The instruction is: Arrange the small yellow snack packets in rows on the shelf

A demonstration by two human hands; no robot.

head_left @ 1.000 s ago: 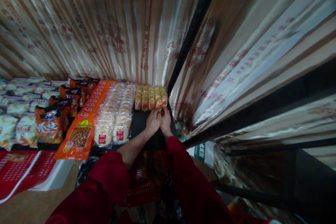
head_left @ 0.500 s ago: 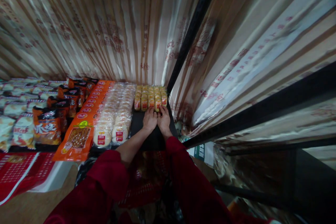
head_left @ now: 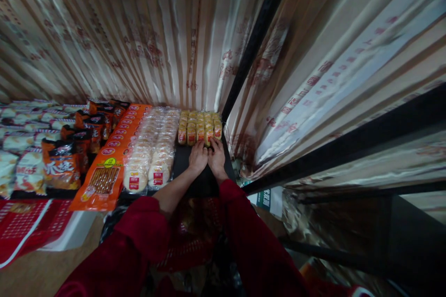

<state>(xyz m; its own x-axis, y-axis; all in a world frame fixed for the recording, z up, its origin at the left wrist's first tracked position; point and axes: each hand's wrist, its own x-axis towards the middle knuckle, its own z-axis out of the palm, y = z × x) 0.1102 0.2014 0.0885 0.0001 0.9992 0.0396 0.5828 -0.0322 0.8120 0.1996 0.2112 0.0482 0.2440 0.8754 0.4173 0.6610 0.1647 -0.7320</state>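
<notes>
Several small yellow wrapped cakes (head_left: pixel 191 136) with red labels stand in tight rows at the back right of the black shelf (head_left: pixel 204 183). My left hand (head_left: pixel 198 156) and my right hand (head_left: pixel 216 154) are side by side at the front of these rows. Between them, their curled fingers close on a yellow cake in the front row. The fingers partly cover its lower front, and the thumbs come close together. Left of the yellow cakes lie two rows of round pale biscuits (head_left: pixel 159 169) in clear wrap with red labels.
Orange snack packs (head_left: pixel 101 185), black-and-orange bags (head_left: pixel 61 167) and white bags (head_left: pixel 29 171) fill the shelf leftward. Pleated printed curtains hang behind. A black post (head_left: pixel 258 37) and slanted bar (head_left: pixel 331 141) frame the right. A red basket (head_left: pixel 188 248) is below.
Almost nothing differs. The view has shifted very slightly, and both hands stay at the front of the yellow cakes.
</notes>
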